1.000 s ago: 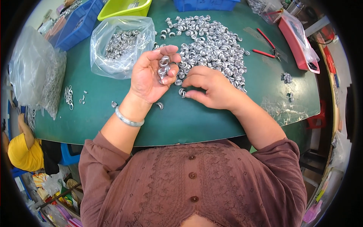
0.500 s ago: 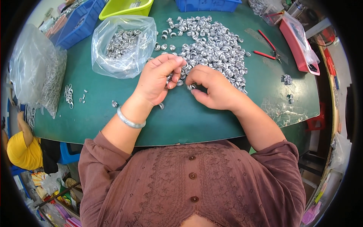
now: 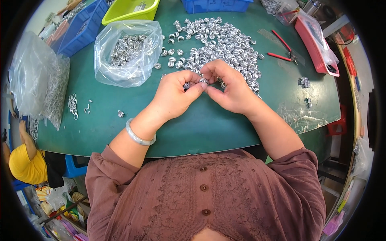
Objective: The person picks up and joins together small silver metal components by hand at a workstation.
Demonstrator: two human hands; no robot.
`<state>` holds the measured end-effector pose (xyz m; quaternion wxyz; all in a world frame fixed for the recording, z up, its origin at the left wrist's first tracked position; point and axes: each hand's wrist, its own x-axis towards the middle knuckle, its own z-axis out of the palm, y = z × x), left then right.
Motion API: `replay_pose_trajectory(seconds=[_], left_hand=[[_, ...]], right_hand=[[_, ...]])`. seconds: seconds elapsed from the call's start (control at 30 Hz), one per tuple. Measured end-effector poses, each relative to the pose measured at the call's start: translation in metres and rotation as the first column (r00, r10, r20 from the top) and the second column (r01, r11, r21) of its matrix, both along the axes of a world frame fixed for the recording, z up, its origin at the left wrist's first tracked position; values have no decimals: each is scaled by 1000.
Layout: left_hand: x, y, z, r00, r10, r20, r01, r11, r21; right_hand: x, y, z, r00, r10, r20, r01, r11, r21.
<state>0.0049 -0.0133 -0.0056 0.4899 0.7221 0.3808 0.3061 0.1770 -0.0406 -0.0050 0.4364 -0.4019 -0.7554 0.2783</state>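
Observation:
Both hands meet at the near edge of a pile of small curved silver metal pieces (image 3: 229,44). My left hand (image 3: 175,94) is closed, its thumb and index finger pinching one silver piece (image 3: 204,80). Against that same piece rest the fingertips of my right hand (image 3: 231,88), also closed. Another piece (image 3: 186,85) shows beside the curled left fingers; whether they hold it I cannot tell. Left of the pile stands an open clear plastic bag (image 3: 128,52) with more such pieces inside.
Red-handled pliers (image 3: 281,57) lie right of the pile, near a pink basket (image 3: 311,46). A filled plastic bag (image 3: 54,84) stands at the left. Blue bins (image 3: 217,5) and a green bin (image 3: 130,11) line the back. A person in yellow (image 3: 28,164) is at far left.
My hands have come together, the left moving right and down, and now both touch one silver piece. A loose piece by my left wrist is no longer visible.

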Motion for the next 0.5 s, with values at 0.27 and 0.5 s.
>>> replay_pose_trajectory(seconds=[0.27, 0.5], left_hand=[[2, -3, 3, 999, 42, 12, -44, 972, 233], [3, -3, 2, 998, 37, 47, -53, 920, 388]], right_hand=[[2, 1, 0, 999, -25, -34, 23, 998, -55], [3, -1, 3, 995, -47, -87, 37, 993, -115]])
